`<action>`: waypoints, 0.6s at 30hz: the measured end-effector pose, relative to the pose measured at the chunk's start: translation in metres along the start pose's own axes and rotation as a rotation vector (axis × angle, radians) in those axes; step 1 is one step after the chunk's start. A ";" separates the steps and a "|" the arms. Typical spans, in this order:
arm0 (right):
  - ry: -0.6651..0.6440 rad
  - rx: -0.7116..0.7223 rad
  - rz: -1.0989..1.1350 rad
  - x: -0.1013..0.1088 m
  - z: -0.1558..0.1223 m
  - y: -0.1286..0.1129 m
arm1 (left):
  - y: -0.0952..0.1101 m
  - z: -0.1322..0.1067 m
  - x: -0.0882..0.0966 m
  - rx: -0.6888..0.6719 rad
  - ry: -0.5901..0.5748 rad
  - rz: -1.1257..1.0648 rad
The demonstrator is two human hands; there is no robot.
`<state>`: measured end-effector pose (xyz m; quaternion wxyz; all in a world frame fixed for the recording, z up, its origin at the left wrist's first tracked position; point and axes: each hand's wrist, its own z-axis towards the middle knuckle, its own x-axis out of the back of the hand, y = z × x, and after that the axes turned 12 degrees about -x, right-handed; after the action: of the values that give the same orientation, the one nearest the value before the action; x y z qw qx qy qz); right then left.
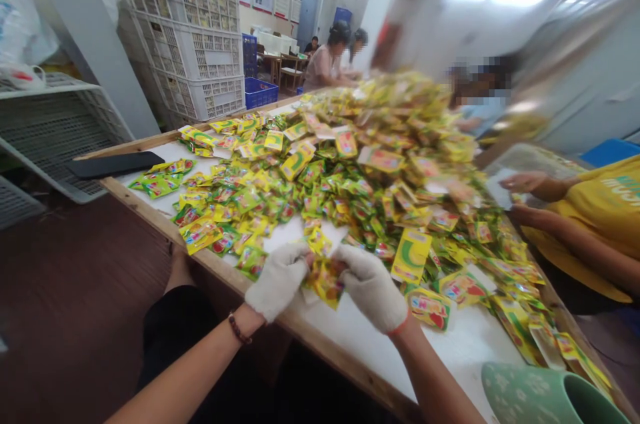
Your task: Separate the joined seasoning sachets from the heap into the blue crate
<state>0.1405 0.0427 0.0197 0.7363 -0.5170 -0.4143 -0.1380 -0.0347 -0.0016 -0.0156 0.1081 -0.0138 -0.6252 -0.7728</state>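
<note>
My left hand (280, 281) and my right hand (373, 287), both in white knit gloves with bare fingertips, meet low over the near edge of the table. Between them is a small yellow candy packet (326, 283), pinched by the fingers of both hands; its details are blurred. Around and beyond them spreads a large heap of yellow and green packets (320, 191). Flat yellow packets with a green curved print, such as one yellow packet (411, 255), lie right of my right hand. Another packet (429, 307) with pink lettering rests just below it.
The white table (370, 344) has a raised wooden rim (145, 214). A black phone-like slab (115, 165) lies on its left corner; a green floral container (525, 391) stands front right. Crates (215, 57) are stacked at the left. A person in yellow (595, 224) works at the right; others sit farther back.
</note>
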 end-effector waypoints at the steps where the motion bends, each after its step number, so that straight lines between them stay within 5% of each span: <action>1: -0.002 0.025 -0.078 -0.003 0.000 -0.003 | 0.000 -0.001 0.000 0.018 -0.011 -0.055; 5: 0.075 0.099 -0.256 -0.008 0.002 -0.004 | -0.004 -0.005 0.001 0.053 -0.080 -0.293; 8: 0.080 0.072 -0.137 -0.010 0.000 -0.003 | -0.007 -0.005 0.002 0.078 -0.068 -0.348; 11: 0.038 -0.154 0.194 -0.015 -0.003 -0.007 | -0.005 -0.005 0.002 0.122 -0.019 -0.437; 14: -0.152 -0.410 0.500 -0.016 -0.003 -0.012 | -0.002 -0.004 0.002 0.134 0.059 -0.463; 16: -0.251 -0.489 0.562 -0.012 -0.001 -0.012 | -0.001 -0.003 0.002 0.113 0.130 -0.421; 18: -0.204 -0.491 0.525 -0.001 0.002 -0.007 | -0.002 -0.002 0.001 0.091 0.212 -0.375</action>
<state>0.1342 0.0415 0.0233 0.5557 -0.7778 -0.2935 0.0123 -0.0356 -0.0038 -0.0176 0.0280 0.1890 -0.6361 -0.7476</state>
